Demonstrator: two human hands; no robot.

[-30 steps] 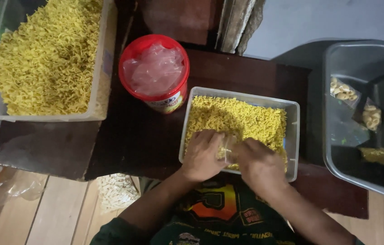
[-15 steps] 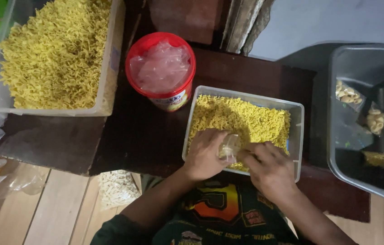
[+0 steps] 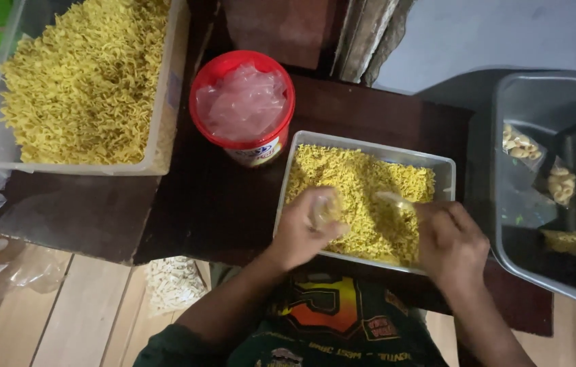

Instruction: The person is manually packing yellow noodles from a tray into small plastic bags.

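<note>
Your left hand point(image 3: 305, 228) is curled round a small clear bag point(image 3: 324, 209), held over the metal tray point(image 3: 446, 170) of yellow snack sticks point(image 3: 359, 183) on the dark desk point(image 3: 220, 204). Your right hand point(image 3: 452, 245) rests at the tray's right edge, fingers bent; whether it grips anything, blurred, cannot tell. Hands apart. Red tub point(image 3: 242, 105) stands just beyond the tray; grey bin point(image 3: 539, 102) to the right.

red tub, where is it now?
Head view, upper centre: the red tub stands on the dark table, between the big clear bin of yellow snacks and the metal tray.
</note>
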